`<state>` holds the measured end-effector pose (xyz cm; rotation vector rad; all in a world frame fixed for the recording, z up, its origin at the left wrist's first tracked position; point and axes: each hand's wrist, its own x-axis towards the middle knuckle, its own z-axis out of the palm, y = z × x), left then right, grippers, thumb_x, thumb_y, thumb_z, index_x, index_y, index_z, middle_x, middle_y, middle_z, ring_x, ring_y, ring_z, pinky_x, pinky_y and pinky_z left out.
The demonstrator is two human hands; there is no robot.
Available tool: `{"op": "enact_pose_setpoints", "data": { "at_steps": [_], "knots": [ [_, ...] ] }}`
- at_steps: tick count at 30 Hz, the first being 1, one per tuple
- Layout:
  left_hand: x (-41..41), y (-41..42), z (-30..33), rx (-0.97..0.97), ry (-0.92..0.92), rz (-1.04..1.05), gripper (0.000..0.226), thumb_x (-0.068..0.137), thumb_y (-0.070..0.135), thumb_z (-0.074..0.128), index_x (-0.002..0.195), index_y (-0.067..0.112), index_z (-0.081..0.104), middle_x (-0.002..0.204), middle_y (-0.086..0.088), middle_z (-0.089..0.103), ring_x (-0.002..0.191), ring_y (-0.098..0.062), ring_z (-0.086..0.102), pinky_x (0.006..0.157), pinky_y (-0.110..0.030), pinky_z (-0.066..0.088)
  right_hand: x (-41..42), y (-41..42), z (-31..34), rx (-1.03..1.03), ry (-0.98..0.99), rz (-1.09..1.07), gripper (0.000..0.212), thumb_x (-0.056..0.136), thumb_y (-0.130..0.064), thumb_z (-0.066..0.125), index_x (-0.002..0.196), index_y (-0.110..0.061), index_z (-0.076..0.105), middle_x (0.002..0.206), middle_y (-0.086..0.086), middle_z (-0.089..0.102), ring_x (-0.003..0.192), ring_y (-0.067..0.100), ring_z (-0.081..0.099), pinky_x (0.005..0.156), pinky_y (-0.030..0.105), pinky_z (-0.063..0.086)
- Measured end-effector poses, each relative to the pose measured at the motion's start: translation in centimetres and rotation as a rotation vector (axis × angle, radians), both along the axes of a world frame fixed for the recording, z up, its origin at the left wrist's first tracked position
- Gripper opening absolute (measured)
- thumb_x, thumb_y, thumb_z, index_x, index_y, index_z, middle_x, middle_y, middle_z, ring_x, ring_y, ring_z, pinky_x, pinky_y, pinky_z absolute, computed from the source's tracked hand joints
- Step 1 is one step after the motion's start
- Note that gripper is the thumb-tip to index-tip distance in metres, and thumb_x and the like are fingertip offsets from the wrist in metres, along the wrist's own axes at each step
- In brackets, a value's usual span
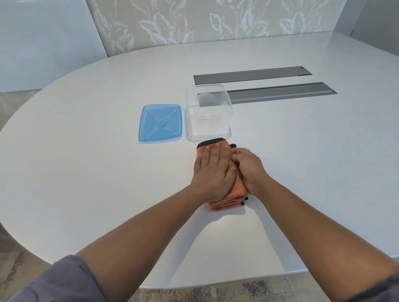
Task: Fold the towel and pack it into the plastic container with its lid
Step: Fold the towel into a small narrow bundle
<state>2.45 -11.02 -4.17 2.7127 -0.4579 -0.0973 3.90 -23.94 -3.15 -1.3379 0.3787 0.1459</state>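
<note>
Just left of the box (208,115), a blue square lid (160,123) lies flat on the white table (78,156). Nearest the person, touching the clear, empty box's near wall, lies the towel (223,201): orange, black-edged, folded into a narrow layered strip. Left hand (212,172) presses flat on it, fingers spread, gripping nothing. Right hand (250,171) is curled over the strip's right edge, pinching the cloth. Beyond the box, two grey slots (278,85) are set in the tabletop; behind, a leaf-patterned wall (201,17). No writing is legible.
</note>
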Motion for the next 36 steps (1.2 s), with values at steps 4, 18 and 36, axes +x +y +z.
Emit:
{"op": "enact_pose_setpoints", "data": {
  "at_steps": [4, 18, 36],
  "knots": [
    [0.1, -0.1, -0.3, 0.017, -0.01, 0.007, 0.068, 0.105, 0.05, 0.019, 0.164, 0.026, -0.006, 0.172, -0.003, -0.009, 0.157, -0.027, -0.013, 0.125, -0.048, -0.006, 0.2, -0.3, -0.6, 0.248, 0.022, -0.093, 0.015, 0.086, 0.001, 0.059, 0.098, -0.002, 0.067, 0.086, 0.011, 0.069, 0.081, 0.022, 0.066, 0.078, 0.035, 0.058],
    [-0.2, -0.4, -0.7, 0.099, -0.09, 0.033, 0.078, 0.103, 0.055, 0.029, 0.164, 0.016, 0.002, 0.172, -0.009, 0.001, 0.157, -0.033, -0.005, 0.125, -0.049, -0.004, 0.3, 0.7, 1.7, -0.911, -0.156, 0.304, 0.028, 0.091, -0.017, 0.042, 0.116, -0.021, 0.053, 0.105, -0.002, 0.062, 0.096, 0.02, 0.059, 0.081, 0.036, 0.049],
    [0.6, -0.6, -1.6, 0.25, -0.086, 0.04, 0.108, 0.081, 0.079, 0.04, 0.162, 0.027, -0.009, 0.172, -0.009, -0.005, 0.157, -0.033, -0.003, 0.125, -0.051, 0.003, -2.6, 1.5, 0.6, -1.477, -0.404, 0.179, 0.042, 0.089, -0.03, 0.026, 0.115, -0.018, 0.057, 0.116, 0.004, 0.06, 0.097, 0.031, 0.058, 0.071, 0.037, 0.037]
  ]
}}
